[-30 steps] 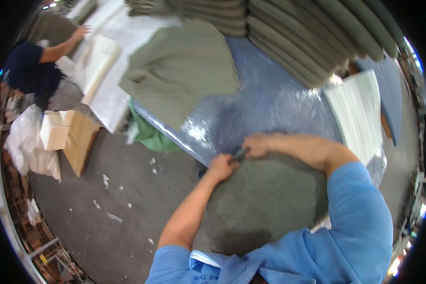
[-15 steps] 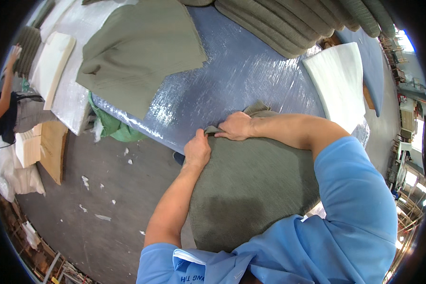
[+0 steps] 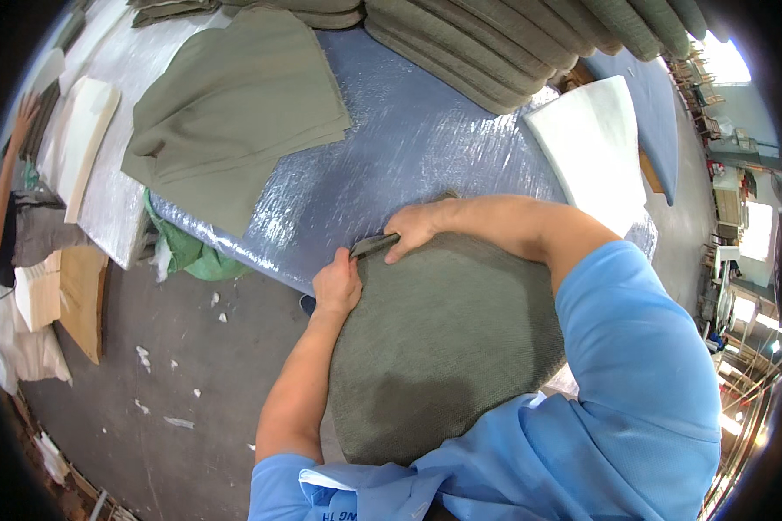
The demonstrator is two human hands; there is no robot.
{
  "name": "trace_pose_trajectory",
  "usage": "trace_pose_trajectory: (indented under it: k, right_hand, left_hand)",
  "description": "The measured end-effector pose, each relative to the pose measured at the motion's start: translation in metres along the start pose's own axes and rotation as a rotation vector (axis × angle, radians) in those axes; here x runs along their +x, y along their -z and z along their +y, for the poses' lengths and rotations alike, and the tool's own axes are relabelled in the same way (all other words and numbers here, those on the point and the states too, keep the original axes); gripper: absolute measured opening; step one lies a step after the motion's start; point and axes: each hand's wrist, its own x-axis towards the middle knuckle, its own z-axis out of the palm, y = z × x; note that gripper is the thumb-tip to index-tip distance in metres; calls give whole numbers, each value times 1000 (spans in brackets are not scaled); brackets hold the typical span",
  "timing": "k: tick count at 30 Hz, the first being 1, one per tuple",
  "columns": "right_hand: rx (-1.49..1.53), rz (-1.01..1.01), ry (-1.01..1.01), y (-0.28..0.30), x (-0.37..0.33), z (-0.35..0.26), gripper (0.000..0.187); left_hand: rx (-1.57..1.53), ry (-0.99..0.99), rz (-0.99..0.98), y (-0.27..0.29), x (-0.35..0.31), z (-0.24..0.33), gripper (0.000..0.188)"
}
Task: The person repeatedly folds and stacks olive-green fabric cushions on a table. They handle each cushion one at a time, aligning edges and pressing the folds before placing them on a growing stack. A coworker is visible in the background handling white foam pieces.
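An olive-grey fabric-covered cushion leans between my body and the near edge of the plastic-wrapped table. At its far left corner my left hand pinches the edge of the fabric cover. My right hand grips the same far edge a little to the right, its thumb lying over the cushion top. Between the two hands a folded strip of the cover stands up. Fingertips of both hands are partly hidden behind the cloth.
Flat olive fabric lies on the table's left. Finished-looking olive cushions are stacked at the back; a white foam slab rests at right. Green cloth hangs below the edge. Another person's arm shows far left. White scraps dot the floor.
The view has shifted slightly, so everything sits a bit further left. My right hand has turned, its thumb now spread over the cushion top; the strip between my hands is more exposed.
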Motion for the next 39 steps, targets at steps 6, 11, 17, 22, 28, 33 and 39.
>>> trace_pose_trajectory:
  k: [6, 11, 17, 22, 28, 33, 39]
  right_hand:
    - [-67, 103, 42, -8, -21, 43, 49]
    - [-272, 173, 37, -21, -18, 39, 48]
    - [-342, 235, 94, -25, -2, 47, 44]
    - [-377, 201, 64, -21, -1, 36, 43]
    - [-186, 514, 195, 22, -108, 40, 48]
    - [752, 499, -28, 31, -290, 22, 46]
    - [1373, 1028, 528, -81, -282, 19, 66]
  left_hand:
    - [-127, -67, -140, 23, -8, 1, 39]
    - [71, -15, -116, 15, -14, -7, 47]
    - [92, -59, 10, 0, -5, -17, 40]
    - [192, -16, 44, 2, -7, -16, 31]
    - [-144, -212, 267, 61, -67, -22, 34]
    - [-1008, -142, 207, 100, -224, -3, 72]
    - [-1198, -144, 450, 74, -240, 46, 78]
